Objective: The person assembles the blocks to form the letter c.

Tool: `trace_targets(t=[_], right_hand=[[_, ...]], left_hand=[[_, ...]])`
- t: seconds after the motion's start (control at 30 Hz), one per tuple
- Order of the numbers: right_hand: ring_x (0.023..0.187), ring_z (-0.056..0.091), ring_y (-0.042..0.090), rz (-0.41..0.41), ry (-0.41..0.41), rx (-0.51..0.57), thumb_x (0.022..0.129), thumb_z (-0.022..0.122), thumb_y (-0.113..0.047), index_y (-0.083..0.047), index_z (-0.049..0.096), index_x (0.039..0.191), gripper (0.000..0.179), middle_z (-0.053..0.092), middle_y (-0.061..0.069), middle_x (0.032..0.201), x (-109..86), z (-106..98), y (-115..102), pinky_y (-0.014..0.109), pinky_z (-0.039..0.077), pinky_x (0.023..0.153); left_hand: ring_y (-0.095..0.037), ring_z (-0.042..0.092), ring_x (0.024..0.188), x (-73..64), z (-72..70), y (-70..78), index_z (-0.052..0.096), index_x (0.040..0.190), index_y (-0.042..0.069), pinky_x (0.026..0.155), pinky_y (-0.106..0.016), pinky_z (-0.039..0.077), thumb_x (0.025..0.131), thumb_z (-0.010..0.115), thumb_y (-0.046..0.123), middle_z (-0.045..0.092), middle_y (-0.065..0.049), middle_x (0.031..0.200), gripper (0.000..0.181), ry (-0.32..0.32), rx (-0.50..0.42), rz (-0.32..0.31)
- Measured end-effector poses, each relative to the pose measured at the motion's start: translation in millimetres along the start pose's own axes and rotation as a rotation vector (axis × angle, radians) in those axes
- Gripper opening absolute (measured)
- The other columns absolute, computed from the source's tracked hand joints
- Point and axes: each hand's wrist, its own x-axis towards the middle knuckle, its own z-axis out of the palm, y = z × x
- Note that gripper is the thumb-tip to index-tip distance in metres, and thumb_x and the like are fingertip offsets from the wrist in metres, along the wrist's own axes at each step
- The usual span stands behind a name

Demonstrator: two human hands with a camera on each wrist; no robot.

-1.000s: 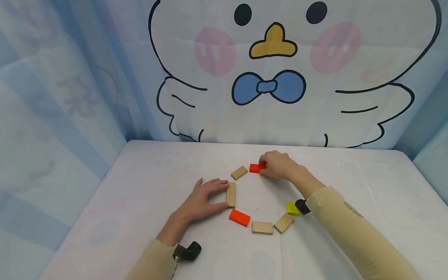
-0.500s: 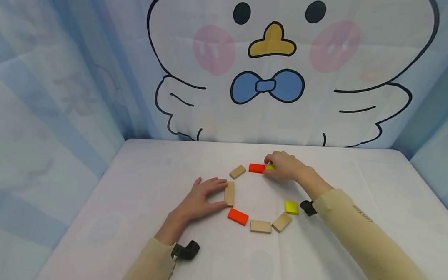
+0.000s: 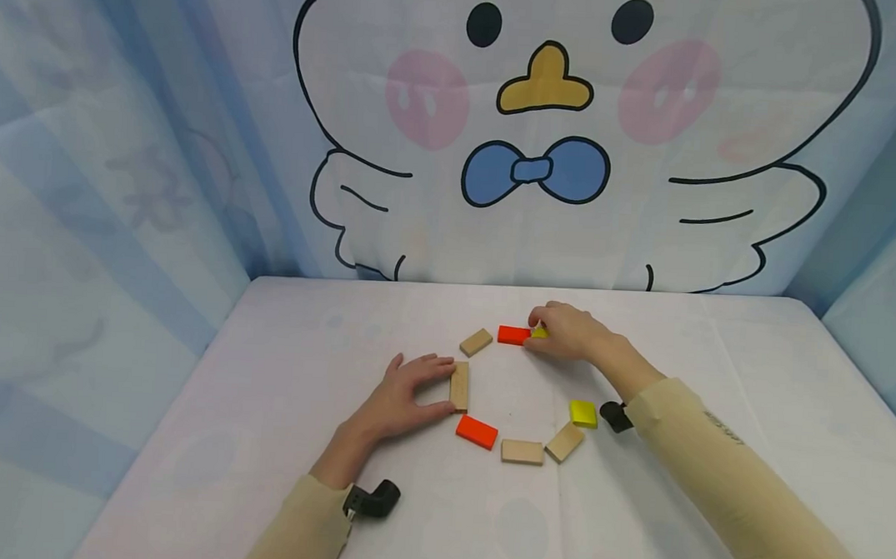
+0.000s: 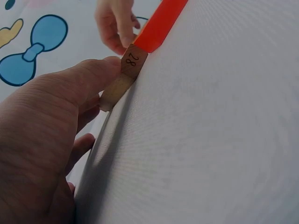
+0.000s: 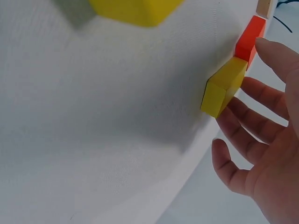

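My left hand (image 3: 393, 406) holds a plain wooden block (image 3: 459, 387) from its left side, thumb at the near end and fingertips at the far end. In the left wrist view the thumb lies against that block's end (image 4: 132, 59), marked 28. My right hand (image 3: 569, 331) is at a yellow block (image 5: 222, 91) at the back of the ring. In the right wrist view its loosely bent fingers are behind the yellow block, and the thumb is apart from it, over a red block (image 5: 250, 39). The yellow and red blocks stand end to end.
The blocks form a curved ring on a white cloth-covered table (image 3: 263, 388). Its other pieces are a red block (image 3: 476, 432), wooden blocks (image 3: 521, 452) and a yellow block (image 3: 583, 414) near my right wrist. A printed curtain (image 3: 533, 233) hangs behind the table.
My right hand has slid a little to the right, off the red block, and more of the yellow block shows. The left hand keeps its place on the wooden block.
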Motion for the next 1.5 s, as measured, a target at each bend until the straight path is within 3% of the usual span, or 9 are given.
trace_targets(t=[0.27,0.57,1.5], right_hand=[[0.092,0.057,0.028,-0.002,-0.039,0.06,0.094,0.069,-0.017,-0.001,0.061,0.127,0.038,0.063,0.013,0.104,-9.9,-2.3,12.0,0.045,0.052,0.09],[0.078,0.052,0.022,-0.022,-0.048,0.096,0.094,0.068,-0.015,-0.004,0.061,0.131,0.04,0.056,0.006,0.083,-17.3,-1.2,19.1,0.034,0.045,0.07],[0.069,0.049,0.018,-0.008,-0.01,0.145,0.095,0.071,-0.02,-0.002,0.061,0.131,0.042,0.054,0.004,0.079,-28.3,6.5,22.6,0.03,0.041,0.062]], left_hand=[[-0.025,0.04,0.142,0.8,-0.5,0.2,0.061,0.141,0.012,0.119,-0.06,0.005,0.089,0.078,0.033,0.057,0.0,0.144,0.058,-0.003,0.008,-0.014],[-0.025,0.041,0.142,1.3,0.1,-1.3,0.061,0.141,0.012,0.118,-0.061,0.005,0.089,0.078,0.034,0.057,0.0,0.144,0.059,0.002,0.016,-0.008],[-0.025,0.041,0.142,1.7,1.4,-0.4,0.061,0.141,0.012,0.118,-0.061,0.004,0.089,0.079,0.033,0.057,-0.002,0.144,0.059,-0.002,-0.001,-0.023]])
